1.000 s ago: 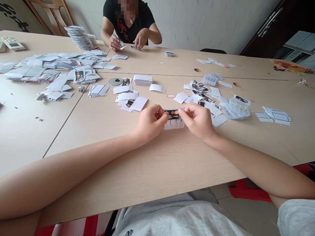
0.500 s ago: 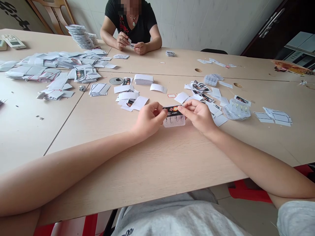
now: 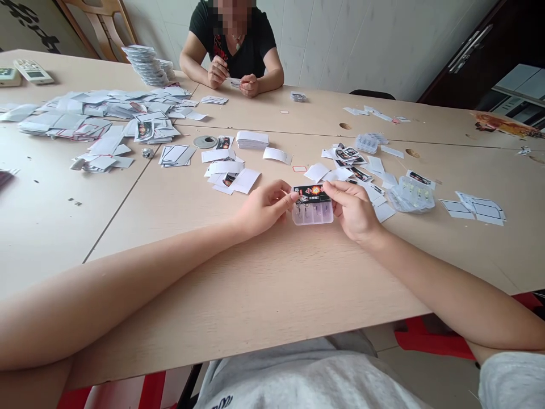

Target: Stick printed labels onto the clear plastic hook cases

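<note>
1. Head view: at the frame's centre, the left hand [image 3: 264, 210] and right hand [image 3: 354, 211] pinch opposite sides of a small clear plastic compartment box [image 3: 315, 214] with a black printed label [image 3: 313, 195] along its top, over the pale wooden desk [image 3: 272, 278].
2. Uneven thumb pressure could skew the label or let the box slip.
3. Compared with half a second ago, box and hands sit farther right; the right thumb covers less label.

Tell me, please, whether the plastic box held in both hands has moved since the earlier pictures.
Yes. Judged against the small red-outlined mark on the table, the held box has moved slightly to the right.
</note>
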### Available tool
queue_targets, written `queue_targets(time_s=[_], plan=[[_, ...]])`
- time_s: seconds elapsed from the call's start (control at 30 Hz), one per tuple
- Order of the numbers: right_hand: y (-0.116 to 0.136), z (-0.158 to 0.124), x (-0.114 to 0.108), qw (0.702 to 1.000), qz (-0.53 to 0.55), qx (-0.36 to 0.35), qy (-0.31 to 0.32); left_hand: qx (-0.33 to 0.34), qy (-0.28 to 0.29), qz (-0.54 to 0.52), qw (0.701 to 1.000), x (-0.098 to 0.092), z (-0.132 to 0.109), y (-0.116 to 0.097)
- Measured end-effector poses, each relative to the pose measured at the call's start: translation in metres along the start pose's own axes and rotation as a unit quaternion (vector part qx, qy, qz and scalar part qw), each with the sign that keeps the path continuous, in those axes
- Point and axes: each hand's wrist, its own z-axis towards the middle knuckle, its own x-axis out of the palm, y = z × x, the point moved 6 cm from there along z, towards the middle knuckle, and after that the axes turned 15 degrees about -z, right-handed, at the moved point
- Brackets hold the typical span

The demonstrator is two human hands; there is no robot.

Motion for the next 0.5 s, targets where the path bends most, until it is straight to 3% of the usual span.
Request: queue_targets(time_s=[0.07,0.13,0.37,0.5], plan=[[0.0,0.0,-0.001,0.998,-0.046,-0.021,-0.029,-0.007,0.035,-0.027,0.999,0.004,0.001,0.002],[0.002,-0.002,-0.001,0.994,-0.084,-0.048,-0.045,-0.024,0.036,-0.021,0.999,0.003,0.001,0.005],[0.009,-0.01,0.01,0.99,-0.127,-0.03,0.048,-0.002,0.038,-0.001,0.999,-0.002,0.005,0.003],[0.013,-0.017,0.011,0.987,-0.146,-0.033,0.059,0.019,0.054,0.006,0.998,-0.001,0.005,0.003]])
